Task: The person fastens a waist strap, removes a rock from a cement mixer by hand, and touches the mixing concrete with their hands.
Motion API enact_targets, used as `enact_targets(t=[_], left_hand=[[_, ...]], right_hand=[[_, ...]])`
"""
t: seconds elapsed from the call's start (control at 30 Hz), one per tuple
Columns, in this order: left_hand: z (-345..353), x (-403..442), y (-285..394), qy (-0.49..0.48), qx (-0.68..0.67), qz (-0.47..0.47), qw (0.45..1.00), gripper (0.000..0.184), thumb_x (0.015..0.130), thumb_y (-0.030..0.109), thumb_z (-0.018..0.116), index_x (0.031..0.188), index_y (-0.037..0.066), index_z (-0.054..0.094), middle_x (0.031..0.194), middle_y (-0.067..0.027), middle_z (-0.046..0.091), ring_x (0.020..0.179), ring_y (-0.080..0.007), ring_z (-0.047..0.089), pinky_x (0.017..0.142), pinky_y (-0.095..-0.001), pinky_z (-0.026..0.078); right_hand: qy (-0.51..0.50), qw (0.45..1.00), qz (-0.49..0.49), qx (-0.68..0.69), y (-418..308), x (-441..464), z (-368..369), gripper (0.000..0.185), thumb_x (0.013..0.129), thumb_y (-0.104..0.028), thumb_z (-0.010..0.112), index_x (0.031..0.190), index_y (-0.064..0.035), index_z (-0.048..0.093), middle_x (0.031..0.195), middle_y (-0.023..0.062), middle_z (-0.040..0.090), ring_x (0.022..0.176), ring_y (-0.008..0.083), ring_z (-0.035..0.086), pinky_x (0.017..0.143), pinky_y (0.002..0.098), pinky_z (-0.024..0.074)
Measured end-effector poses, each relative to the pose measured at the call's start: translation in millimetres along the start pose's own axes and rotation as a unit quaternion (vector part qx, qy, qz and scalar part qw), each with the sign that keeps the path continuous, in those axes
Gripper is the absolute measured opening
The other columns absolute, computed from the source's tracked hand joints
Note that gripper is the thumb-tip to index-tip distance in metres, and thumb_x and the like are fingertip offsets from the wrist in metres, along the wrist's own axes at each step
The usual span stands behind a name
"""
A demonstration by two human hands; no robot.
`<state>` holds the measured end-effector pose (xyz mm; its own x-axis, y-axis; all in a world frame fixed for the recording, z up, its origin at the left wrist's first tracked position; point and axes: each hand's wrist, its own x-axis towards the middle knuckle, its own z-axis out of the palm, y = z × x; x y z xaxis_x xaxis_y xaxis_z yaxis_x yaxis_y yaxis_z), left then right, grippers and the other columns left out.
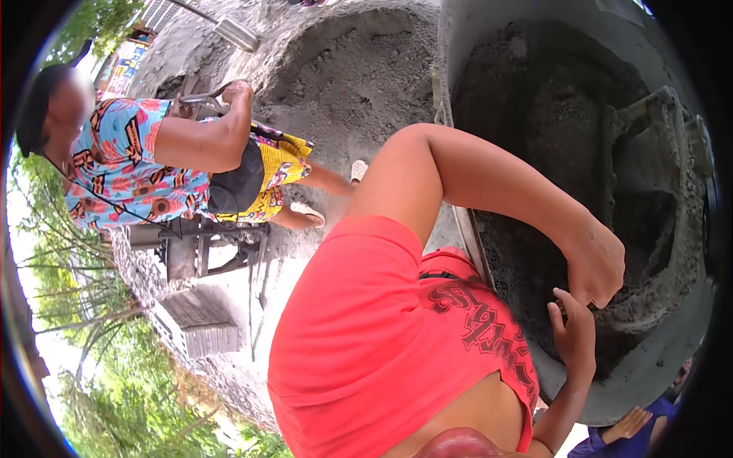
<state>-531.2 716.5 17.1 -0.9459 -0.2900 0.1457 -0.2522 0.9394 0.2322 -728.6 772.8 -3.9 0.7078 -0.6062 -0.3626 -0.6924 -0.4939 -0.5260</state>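
Note:
A large grey metal mixing drum fills the right side, with dark grey mix inside. My left hand comes over its rim, closed, with the back of the hand towards me. Whatever its fingers hold, if anything, is hidden. My right hand is close against it from below. Its thumb and one finger stand apart, and the other fingers are partly hidden. Beyond the hands, a mix-coated metal blade sits inside the drum.
The view is turned sideways. A co-worker in a patterned shirt grips a handle beside a heap of grey material. Stacked blocks lie beyond my left shoulder. Another person's hand appears at lower right.

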Motion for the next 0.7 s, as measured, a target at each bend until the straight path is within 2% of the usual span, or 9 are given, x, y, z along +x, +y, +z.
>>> enact_targets(t=[0.07,0.4,0.6,0.67,0.7], left_hand=[[2.6,-7.5,-11.9,0.010,-0.006,0.014,1.000,0.027,0.083,0.029,0.054,0.081,0.008,0.070,0.078,-0.0097,0.068,0.078,-0.0291,0.066,0.065,-0.0429,0.051],[-11.3,-48.3,-58.4,-0.005,0.001,-0.004,1.000,0.023,0.080,0.023,0.053,0.079,0.007,0.070,0.082,-0.0103,0.068,0.081,-0.0291,0.066,0.067,-0.0424,0.052],[-10.2,-48.0,-68.7,0.003,0.001,-0.001,1.000,0.024,0.080,0.026,0.054,0.078,0.007,0.070,0.079,-0.0094,0.068,0.080,-0.0289,0.066,0.066,-0.0421,0.051],[-12.8,-48.9,-69.2,-0.018,-0.017,-0.020,0.999,0.024,0.080,0.027,0.055,0.078,0.007,0.070,0.079,-0.0095,0.068,0.079,-0.0286,0.066,0.065,-0.0424,0.051],[-12.9,-48.3,-70.5,-0.019,-0.016,-0.020,0.999,0.024,0.080,0.027,0.055,0.078,0.007,0.070,0.079,-0.0095,0.068,0.079,-0.0286,0.066,0.065,-0.0424,0.051]], right_hand=[[0.032,0.997,-0.063,-0.034,5.5,12.9,3.4,0.028,0.092,-0.012,0.065,0.118,0.0004,0.064,0.094,0.0190,0.068,0.084,0.0316,0.066,0.077,0.0384,0.0508],[-0.004,0.999,-0.036,-0.008,-15.9,76.5,-10.1,0.027,0.092,-0.010,0.065,0.116,0.0018,0.063,0.096,0.0178,0.067,0.082,0.0290,0.065,0.076,0.0359,0.0509],[0.013,0.998,-0.049,-0.034,-9.7,82.9,-16.9,0.027,0.092,-0.011,0.065,0.116,0.0012,0.064,0.098,0.0196,0.067,0.085,0.0302,0.066,0.077,0.0375,0.0506],[-0.009,1.000,0.020,-0.018,-17.6,83.9,-23.9,0.031,0.092,-0.016,0.066,0.118,0.0003,0.066,0.110,0.0227,0.068,0.104,0.0388,0.064,0.091,0.0419,0.0492],[-0.008,1.000,0.019,-0.017,-12.8,83.7,-22.9,0.031,0.092,-0.016,0.066,0.118,0.0003,0.066,0.110,0.0227,0.068,0.104,0.0388,0.064,0.091,0.0419,0.0492]])
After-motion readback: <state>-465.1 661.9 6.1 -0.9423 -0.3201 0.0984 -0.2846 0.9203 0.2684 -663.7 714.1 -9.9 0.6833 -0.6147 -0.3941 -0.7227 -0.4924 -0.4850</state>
